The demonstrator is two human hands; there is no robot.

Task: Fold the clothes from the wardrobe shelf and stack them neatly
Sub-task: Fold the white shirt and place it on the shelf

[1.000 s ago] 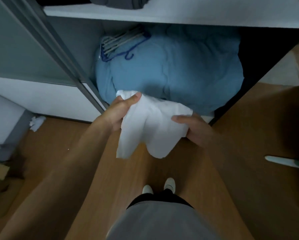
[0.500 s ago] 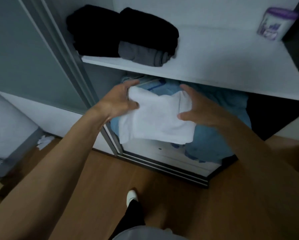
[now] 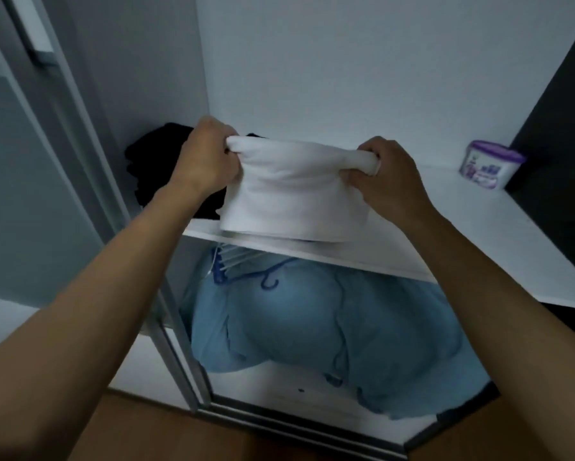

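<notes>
Centrally, a folded white garment (image 3: 292,194) is held up at the level of a white wardrobe shelf (image 3: 479,234), seen from the wearer's head camera looking forward and slightly down. Its top edge is folded over into a thick roll, and it hangs as a flat layered panel. The lower edge reaches the front lip of the shelf, though whether it rests on the board cannot be told. The left hand (image 3: 206,158) grips the upper left corner, fingers curled tightly around the roll. The right hand (image 3: 386,181) grips the upper right corner the same way, with the cloth end poking out past the knuckles. Both bare forearms stretch up from the bottom corners. Just to the left of the garment, partly behind the left hand, a pile of folded black clothes (image 3: 153,161) sits on the shelf against the wardrobe's side wall. At the far right of the shelf, well apart from the garment, stands a small white tub with a purple lid (image 3: 489,169). Below the shelf, a large bundle of pale blue bedding (image 3: 312,327) fills the lower compartment, with blue and white hangers (image 3: 246,271) lying on top of it just beneath the board. A grey sliding-door frame (image 3: 166,327) runs down the left, and wooden floor (image 3: 146,434) shows at the bottom.
</notes>
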